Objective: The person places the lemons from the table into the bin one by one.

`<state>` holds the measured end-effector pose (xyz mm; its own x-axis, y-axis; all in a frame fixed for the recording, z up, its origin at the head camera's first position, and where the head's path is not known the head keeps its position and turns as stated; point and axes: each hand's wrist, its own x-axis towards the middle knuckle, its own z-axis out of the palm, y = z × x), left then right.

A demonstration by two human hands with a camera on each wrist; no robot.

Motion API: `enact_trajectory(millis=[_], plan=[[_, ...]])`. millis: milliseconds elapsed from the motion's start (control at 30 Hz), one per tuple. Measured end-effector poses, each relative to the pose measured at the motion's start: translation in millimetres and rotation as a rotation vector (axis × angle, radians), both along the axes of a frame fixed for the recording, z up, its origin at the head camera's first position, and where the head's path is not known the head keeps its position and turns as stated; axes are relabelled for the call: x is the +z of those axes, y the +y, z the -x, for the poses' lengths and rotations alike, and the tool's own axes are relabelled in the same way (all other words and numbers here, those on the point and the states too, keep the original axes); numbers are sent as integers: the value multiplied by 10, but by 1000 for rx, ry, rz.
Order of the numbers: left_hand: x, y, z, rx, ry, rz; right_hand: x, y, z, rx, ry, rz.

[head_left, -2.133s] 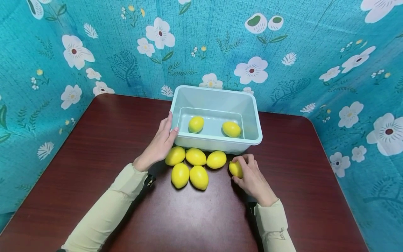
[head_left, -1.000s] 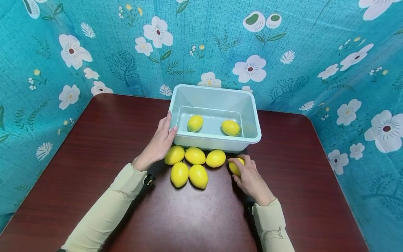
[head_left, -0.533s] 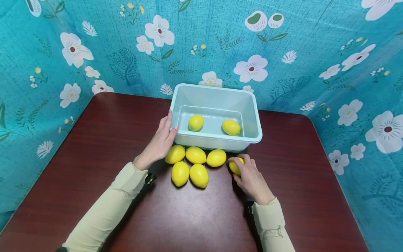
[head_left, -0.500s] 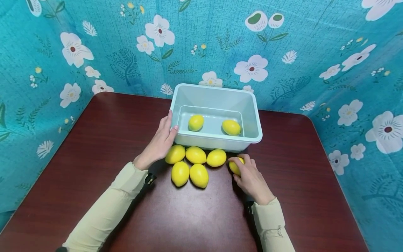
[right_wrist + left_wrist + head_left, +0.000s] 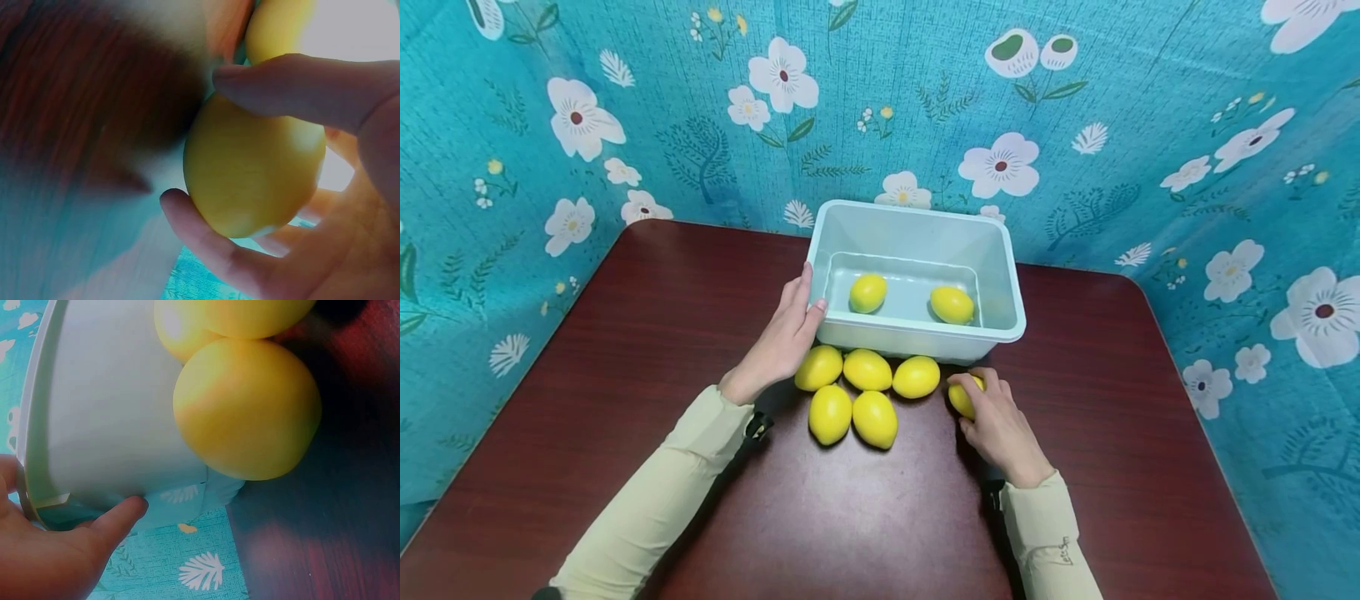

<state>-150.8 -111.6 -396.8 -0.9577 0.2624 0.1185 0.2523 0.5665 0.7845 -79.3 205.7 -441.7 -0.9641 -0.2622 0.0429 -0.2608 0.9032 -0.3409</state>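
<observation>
In the head view my left hand (image 5: 782,337) holds the left front corner of a pale blue plastic bin (image 5: 917,335), thumb at the rim and fingers along the outer side. Two lemons lie inside: one lemon (image 5: 868,293) left, another lemon (image 5: 952,305) right. My right hand (image 5: 1000,425) grips a lemon (image 5: 962,398) just off the bin's front right; the right wrist view shows thumb and fingers around this lemon (image 5: 250,169). Several lemons, among them a lemon (image 5: 916,377), sit on the table before the bin. The left wrist view shows a lemon (image 5: 247,409) close to its wall.
The dark red-brown table (image 5: 880,525) has rounded back corners. A turquoise flowered cloth (image 5: 880,100) hangs behind it and along both sides. Dark straps (image 5: 760,425) show beneath the sleeves at the wrists.
My right hand has shifted very slightly on the lemon it grips, early in the span. The left hand, bin and other lemons stay put; the view sways a little.
</observation>
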Motion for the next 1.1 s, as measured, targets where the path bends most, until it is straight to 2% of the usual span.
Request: enact_trajectory(millis=[600,1100], plan=[[26,6,-12,6,-9,-1,47,9,-18,-21,-2,-38],[1,-2,-13,3,-1,-7,102,19,-22,-33,29,-63]])
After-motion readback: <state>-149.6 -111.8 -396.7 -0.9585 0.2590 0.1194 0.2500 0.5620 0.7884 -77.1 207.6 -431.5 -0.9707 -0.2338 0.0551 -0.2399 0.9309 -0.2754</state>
